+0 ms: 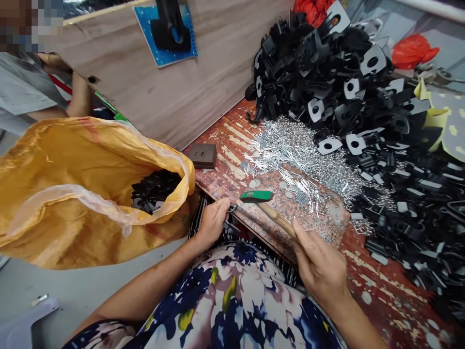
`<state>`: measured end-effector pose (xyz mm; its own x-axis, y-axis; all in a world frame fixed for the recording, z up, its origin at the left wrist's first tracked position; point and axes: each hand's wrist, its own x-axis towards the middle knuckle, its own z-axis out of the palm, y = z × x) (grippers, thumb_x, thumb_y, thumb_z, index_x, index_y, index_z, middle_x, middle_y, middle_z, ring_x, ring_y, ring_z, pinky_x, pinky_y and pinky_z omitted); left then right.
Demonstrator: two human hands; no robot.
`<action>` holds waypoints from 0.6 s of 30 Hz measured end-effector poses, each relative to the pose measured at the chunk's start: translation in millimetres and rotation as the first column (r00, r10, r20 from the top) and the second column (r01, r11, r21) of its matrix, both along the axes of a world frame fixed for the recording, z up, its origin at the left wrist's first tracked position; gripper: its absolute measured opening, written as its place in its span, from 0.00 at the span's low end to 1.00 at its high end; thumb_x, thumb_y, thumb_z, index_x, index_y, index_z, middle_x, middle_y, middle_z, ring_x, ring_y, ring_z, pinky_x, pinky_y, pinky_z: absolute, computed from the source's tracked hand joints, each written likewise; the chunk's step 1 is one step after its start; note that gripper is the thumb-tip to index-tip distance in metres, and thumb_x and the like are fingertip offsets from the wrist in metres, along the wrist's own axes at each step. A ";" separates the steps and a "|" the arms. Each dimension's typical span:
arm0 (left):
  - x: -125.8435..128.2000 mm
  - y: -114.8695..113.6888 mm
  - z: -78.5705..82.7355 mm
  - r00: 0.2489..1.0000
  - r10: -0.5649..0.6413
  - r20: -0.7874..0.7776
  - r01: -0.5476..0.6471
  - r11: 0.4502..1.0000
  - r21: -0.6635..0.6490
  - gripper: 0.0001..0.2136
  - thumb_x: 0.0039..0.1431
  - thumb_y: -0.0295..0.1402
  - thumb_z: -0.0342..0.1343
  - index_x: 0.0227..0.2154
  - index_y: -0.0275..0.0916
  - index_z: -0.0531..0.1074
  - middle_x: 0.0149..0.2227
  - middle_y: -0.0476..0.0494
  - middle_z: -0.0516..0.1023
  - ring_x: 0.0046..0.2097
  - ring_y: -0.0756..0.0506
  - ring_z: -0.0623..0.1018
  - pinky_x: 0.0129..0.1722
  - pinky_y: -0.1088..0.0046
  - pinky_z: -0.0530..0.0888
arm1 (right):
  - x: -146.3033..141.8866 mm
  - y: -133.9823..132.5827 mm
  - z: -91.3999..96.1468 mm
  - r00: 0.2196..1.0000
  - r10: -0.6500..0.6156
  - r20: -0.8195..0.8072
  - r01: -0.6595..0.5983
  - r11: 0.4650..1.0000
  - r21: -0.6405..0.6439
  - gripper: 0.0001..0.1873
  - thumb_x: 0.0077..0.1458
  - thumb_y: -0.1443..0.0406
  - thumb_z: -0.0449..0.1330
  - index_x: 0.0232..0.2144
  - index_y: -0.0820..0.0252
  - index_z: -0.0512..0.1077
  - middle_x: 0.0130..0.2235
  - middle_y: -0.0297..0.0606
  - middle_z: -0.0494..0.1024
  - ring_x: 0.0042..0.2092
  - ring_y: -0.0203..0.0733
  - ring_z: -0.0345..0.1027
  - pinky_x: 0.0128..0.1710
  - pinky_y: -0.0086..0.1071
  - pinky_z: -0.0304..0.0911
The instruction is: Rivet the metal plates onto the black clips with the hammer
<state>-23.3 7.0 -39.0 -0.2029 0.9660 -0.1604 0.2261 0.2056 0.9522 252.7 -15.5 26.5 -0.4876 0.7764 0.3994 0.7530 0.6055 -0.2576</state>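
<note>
My right hand (321,264) is wrapped round the wooden handle of a hammer (278,218). Its green head hovers near the table's front edge, close to my left hand. With thumb and fingers pinched, my left hand (213,220) grips a small dark part (232,208) at that edge; its exact kind is too small to tell. Beyond the hammer, a large heap of thin silvery pins (290,150) is spread over the worn red table (225,140). A brown block (202,155) with small holes sits at the table's left corner.
A big pile of black plastic clip-like parts (308,68) fills the back and right of the table. To the left, a yellow woven sack (90,145) gapes with black parts (156,189) inside. A wooden panel (218,53) stands behind; another person's arm (78,94) shows beyond it.
</note>
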 end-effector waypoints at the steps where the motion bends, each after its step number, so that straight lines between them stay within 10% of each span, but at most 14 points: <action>1: -0.1 0.2 0.8 1.000 -0.001 -0.001 0.001 1.000 -0.002 0.20 0.68 0.46 0.46 0.23 0.40 0.67 0.21 0.53 0.64 0.26 0.48 0.66 0.29 0.72 0.62 | -0.6 -1.1 -1.4 1.000 0.018 0.010 -0.017 0.999 -0.047 0.34 0.66 0.72 0.55 0.71 0.50 0.56 0.30 0.33 0.71 0.26 0.36 0.62 0.27 0.30 0.60; 6: -2.6 -0.7 4.0 1.000 -0.027 0.006 0.027 1.000 -0.007 0.20 0.67 0.47 0.46 0.22 0.41 0.63 0.21 0.53 0.63 0.26 0.48 0.65 0.29 0.72 0.61 | -13.3 -5.1 -19.5 0.998 0.023 0.053 -0.006 0.955 -0.298 0.30 0.69 0.68 0.51 0.71 0.54 0.55 0.40 0.40 0.77 0.35 0.41 0.70 0.33 0.33 0.68; 14: -3.6 5.0 8.6 0.991 -0.114 -0.069 0.116 0.993 0.026 0.20 0.67 0.47 0.45 0.23 0.42 0.65 0.22 0.52 0.65 0.27 0.47 0.67 0.30 0.72 0.65 | -13.6 2.7 -41.2 0.932 -0.070 0.357 0.126 0.983 -0.136 0.31 0.65 0.70 0.54 0.69 0.57 0.60 0.55 0.50 0.74 0.49 0.52 0.63 0.47 0.44 0.65; 18: -18.9 -3.8 42.0 0.954 -0.230 -0.191 0.242 0.970 0.037 0.17 0.63 0.49 0.51 0.30 0.42 0.76 0.31 0.47 0.80 0.36 0.41 0.78 0.37 0.71 0.73 | 5.0 29.7 -49.0 0.929 -0.114 0.353 0.151 0.985 -0.079 0.35 0.60 0.75 0.53 0.68 0.54 0.61 0.56 0.48 0.72 0.48 0.51 0.62 0.45 0.41 0.63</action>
<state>-42.2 3.1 3.0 0.0116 0.9965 -0.0824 0.4339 0.0692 0.8983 257.7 14.2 -22.5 -0.4709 0.8712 0.1385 0.8780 0.4781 -0.0220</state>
